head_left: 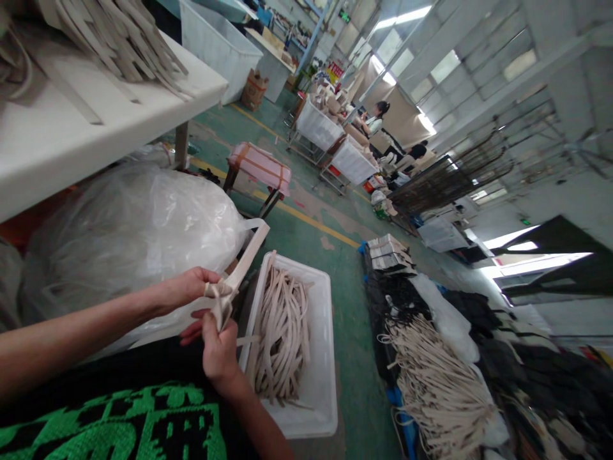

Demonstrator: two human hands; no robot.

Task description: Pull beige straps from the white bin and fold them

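Note:
A beige fabric strap point(247, 257) runs between both hands in front of my body, its free end sticking up toward the floor side. My left hand point(198, 286) is closed on the strap, with a beige wrap around one finger. Just below, my right hand point(219, 345) pinches a folded part of the same strap between thumb and fingers. Close to my right hand is a white plastic bin point(320, 358) holding a heap of loose beige straps point(282, 332). One strap end crosses the bin's near rim.
A white table point(143, 121) with piled straps point(119, 38) stands at upper left, above a large clear plastic bag point(158, 217). Beyond is a pink-topped stool point(261, 167). Right lies a big strap bundle point(435, 383) beside black goods. A person point(374, 121) sits near white carts point(354, 160).

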